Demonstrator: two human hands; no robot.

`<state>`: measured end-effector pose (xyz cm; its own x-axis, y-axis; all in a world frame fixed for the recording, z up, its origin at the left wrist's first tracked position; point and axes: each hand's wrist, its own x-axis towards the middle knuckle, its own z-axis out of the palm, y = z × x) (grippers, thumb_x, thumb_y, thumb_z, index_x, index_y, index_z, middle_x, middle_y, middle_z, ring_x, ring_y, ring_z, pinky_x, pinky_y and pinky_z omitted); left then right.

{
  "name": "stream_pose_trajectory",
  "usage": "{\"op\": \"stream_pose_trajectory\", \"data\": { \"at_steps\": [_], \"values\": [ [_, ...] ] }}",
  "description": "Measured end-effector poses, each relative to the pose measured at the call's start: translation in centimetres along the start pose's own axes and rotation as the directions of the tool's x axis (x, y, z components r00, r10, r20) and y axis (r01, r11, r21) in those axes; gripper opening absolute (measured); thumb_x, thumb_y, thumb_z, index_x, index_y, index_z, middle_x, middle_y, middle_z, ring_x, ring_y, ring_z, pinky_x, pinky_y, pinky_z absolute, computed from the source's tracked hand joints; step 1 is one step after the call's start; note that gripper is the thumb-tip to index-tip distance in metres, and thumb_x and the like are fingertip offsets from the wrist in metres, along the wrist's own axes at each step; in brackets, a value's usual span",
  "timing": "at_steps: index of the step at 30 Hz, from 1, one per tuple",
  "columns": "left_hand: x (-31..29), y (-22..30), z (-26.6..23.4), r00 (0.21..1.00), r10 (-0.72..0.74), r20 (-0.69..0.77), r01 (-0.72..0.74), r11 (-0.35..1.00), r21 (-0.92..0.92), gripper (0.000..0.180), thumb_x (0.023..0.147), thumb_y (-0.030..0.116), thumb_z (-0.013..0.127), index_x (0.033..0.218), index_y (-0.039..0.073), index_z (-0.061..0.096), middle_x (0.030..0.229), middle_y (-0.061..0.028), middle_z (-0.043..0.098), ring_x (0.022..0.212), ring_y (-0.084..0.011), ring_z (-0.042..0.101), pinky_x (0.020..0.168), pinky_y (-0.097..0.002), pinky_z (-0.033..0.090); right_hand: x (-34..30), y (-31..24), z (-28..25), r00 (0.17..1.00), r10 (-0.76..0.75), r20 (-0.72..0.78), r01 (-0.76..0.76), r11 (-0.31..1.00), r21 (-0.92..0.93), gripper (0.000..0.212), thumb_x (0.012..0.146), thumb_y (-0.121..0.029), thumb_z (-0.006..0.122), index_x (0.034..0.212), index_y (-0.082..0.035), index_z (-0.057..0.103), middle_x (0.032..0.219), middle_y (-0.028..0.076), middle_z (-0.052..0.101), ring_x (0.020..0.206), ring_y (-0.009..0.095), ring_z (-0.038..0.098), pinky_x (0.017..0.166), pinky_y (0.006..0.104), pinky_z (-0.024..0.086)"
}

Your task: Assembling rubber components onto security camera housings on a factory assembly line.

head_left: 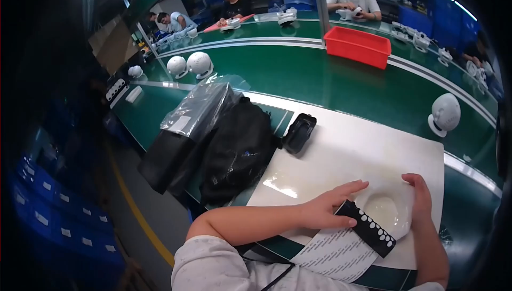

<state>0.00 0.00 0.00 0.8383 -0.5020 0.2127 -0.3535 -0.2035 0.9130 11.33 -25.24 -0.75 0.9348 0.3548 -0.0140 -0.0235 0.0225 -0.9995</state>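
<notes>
A glossy white, bowl-like plastic shell (386, 210) lies on the pale work mat in front of me. My right hand (420, 197) curves round its right side, fingertips at the far rim. To the left of the shell, my left hand (333, 205) has its thumb on a sticker sheet (367, 228), whose upper end sits between thumb and fingers. The index finger is stretched toward the shell; the other fingers are partly hidden. White round stickers line the sheet's black face, and its pale printed underside (336, 256) curls back toward my body.
On the mat's far left corner stands a black plastic housing (300, 133). Beside it lie a black bag (237, 152) and a clear plastic bag (205, 104). A white camera-like unit (446, 112) stands right, a red bin (357, 46) farther back. Several people work across the green benches.
</notes>
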Motion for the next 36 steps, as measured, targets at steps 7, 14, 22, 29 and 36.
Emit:
{"op": "stream_pose_trajectory", "data": {
  "at_steps": [7,14,22,29,36],
  "values": [
    [1.0,1.0,-0.2,0.992,-0.096,-0.081,0.075,0.971,-0.228,0.017,0.075,0.014,0.063,0.086,0.002,0.057,0.14,-0.0137,0.018,0.13,-0.0277,0.011,0.101,-0.0374,0.018,0.0,-1.6,0.2,0.998,-0.013,0.068,0.02,0.993,-0.112,0.035,0.091,-0.033,0.037,0.094,-0.003,0.053,0.085,0.006,0.053,0.078,0.012,0.05,0.073,0.0249,0.042],
    [0.9,0.8,-0.4,0.992,-0.095,-0.078,0.081,0.983,-0.164,0.019,0.075,0.016,0.063,0.088,0.003,0.059,0.139,-0.0131,0.019,0.131,-0.0292,0.008,0.102,-0.0385,0.016,0.4,-0.9,0.2,0.999,0.019,0.043,-0.016,0.997,-0.072,0.032,0.09,-0.031,0.038,0.092,-0.003,0.054,0.084,0.006,0.054,0.079,0.012,0.05,0.073,0.025,0.042],
    [0.7,0.2,-0.5,0.999,-0.052,-0.016,0.051,0.997,-0.052,0.041,0.075,0.019,0.062,0.11,0.001,0.049,0.139,-0.0141,0.016,0.13,-0.0274,0.007,0.102,-0.0362,0.021,0.3,-1.0,-0.1,0.998,-0.003,0.069,0.013,0.989,-0.149,0.031,0.09,-0.029,0.038,0.092,-0.003,0.054,0.088,0.006,0.054,0.08,0.013,0.05,0.075,0.0251,0.042],
    [0.4,0.2,-0.5,0.997,0.026,-0.068,-0.031,0.996,-0.085,0.02,0.074,0.014,0.065,0.088,0.003,0.056,0.138,-0.0137,0.023,0.13,-0.0312,0.01,0.102,-0.0407,0.015,0.1,-1.1,-0.2,0.997,0.033,0.067,-0.024,0.99,-0.138,0.03,0.09,-0.029,0.039,0.092,-0.003,0.054,0.089,0.006,0.054,0.083,0.012,0.05,0.076,0.0251,0.041],
    [1.0,-1.1,-1.4,0.993,0.095,-0.07,-0.095,0.995,0.004,0.027,0.07,0.015,0.069,0.089,0.003,0.055,0.133,-0.0152,0.031,0.127,-0.033,0.021,0.101,-0.0406,0.019,1.6,0.3,-0.4,0.99,0.015,0.138,0.013,0.979,-0.203,0.019,0.088,-0.016,0.043,0.094,-0.003,0.056,0.092,0.006,0.056,0.086,0.014,0.052,0.08,0.0277,0.042]
  ]
}}
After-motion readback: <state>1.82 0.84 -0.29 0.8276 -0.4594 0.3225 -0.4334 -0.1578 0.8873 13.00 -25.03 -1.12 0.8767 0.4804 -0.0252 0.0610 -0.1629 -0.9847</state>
